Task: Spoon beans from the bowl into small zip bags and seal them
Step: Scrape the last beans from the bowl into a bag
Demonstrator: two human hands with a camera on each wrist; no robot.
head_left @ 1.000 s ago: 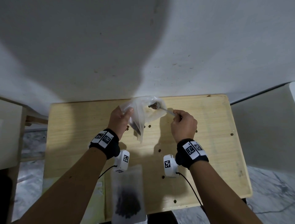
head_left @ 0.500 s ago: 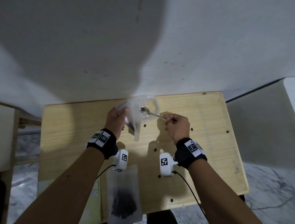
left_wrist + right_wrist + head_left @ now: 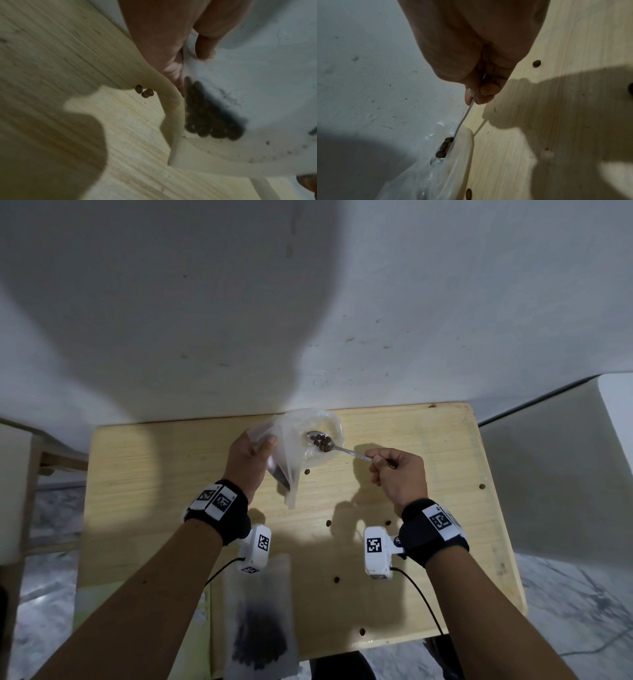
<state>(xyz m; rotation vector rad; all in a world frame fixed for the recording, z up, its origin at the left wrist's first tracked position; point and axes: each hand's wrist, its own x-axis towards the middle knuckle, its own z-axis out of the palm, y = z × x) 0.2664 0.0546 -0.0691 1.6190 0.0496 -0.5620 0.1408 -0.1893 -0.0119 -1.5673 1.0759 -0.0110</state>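
My left hand pinches the top edge of a clear zip bag that hangs above the wooden table. A dark clump of beans sits low in the bag, just under the pinching fingers. My right hand grips the handle of a metal spoon. Its bowl carries several brown beans over a translucent bowl at the table's far edge, right of the bag's mouth. In the right wrist view the spoon runs from my fingers down to the beans.
A filled zip bag lies at the table's near edge, between my forearms. Loose beans are scattered over the tabletop, two of them near the held bag. A white wall rises behind the table. Wooden furniture stands left.
The spoon's tip moved from near the bag's mouth into the bowl and now holds a heap of beans. My right hand drew back to the right. The left hand still holds the bag.
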